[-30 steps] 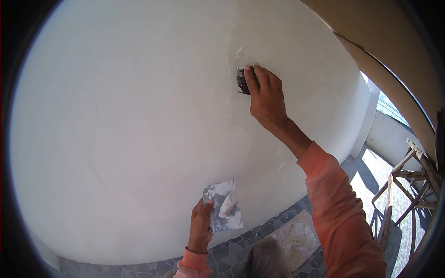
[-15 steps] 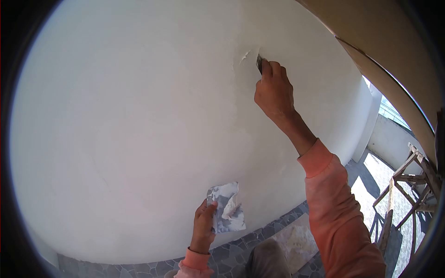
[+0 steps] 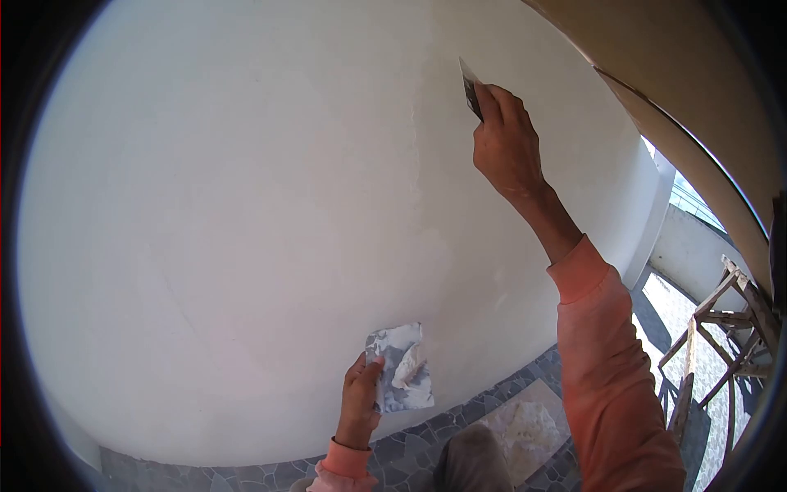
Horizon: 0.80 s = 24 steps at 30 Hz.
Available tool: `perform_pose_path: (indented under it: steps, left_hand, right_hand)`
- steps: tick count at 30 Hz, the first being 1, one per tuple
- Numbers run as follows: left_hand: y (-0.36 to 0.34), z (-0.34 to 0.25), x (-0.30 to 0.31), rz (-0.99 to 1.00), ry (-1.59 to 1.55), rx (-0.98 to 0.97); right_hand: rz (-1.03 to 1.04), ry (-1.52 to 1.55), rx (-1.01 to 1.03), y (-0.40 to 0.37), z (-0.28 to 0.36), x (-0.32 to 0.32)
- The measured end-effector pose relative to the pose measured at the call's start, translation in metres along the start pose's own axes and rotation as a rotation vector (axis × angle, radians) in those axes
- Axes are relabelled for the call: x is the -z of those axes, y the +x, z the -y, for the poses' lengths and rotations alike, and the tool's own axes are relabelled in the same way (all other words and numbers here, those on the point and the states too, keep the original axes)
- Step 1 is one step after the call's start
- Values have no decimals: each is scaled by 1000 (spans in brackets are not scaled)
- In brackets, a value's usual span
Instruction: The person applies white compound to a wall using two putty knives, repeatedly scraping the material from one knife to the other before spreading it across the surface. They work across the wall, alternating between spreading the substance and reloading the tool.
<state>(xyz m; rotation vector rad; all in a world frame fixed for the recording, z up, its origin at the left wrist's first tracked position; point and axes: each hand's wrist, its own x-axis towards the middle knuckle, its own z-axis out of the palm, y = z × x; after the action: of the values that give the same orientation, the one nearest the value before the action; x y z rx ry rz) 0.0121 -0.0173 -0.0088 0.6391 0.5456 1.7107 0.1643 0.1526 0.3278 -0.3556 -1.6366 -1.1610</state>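
- Smooth white curved wall (image 3: 246,205) fills left and centre.
- My left hand (image 3: 360,398) grips a flat grey rectangular plate (image 3: 395,399) by its left edge; white paste lump (image 3: 407,366) on it.
- Thin dark-handled scraper (image 3: 471,92), tip up, closed in my right hand (image 3: 510,148); wall contact: can't tell.
- Rough brown wooden trestle (image 3: 715,316), far right.

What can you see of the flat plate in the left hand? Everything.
The flat plate is thin and roughly rectangular, grey and metal-looking, though the material isn't certain. White paste is smeared over much of its face, with a thicker lump right of centre. It's tilted slightly in view, low in the picture against the pale wall. The left hand grips its left edge, thumb on the face. Its underside is hidden.
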Motion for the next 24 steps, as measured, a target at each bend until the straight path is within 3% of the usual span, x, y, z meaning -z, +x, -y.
perform_pose_path:
  steps: [3, 6, 10, 17, 20, 24]
  left_hand:
    - [0, 1, 0, -1, -2, -7]
    - [1, 0, -1, 5, 7, -13]
    - [0, 1, 0, 1, 1, -9]
    - [0, 1, 0, -15, 11, -9]
    - [0, 1, 0, -22, 17, -6]
    - [0, 1, 0, 3, 6, 0]
  right_hand:
    - [84, -58, -144, 13, -21, -18]
    - [133, -27, -148, 10, -7, -26]
    - [103, -56, 44, -5, 33, -30]
    - [170, 213, 325, -40, 54, 4]
    - [50, 158, 254, -30, 35, 9]
    - [0, 7, -31, 3, -7, -15]
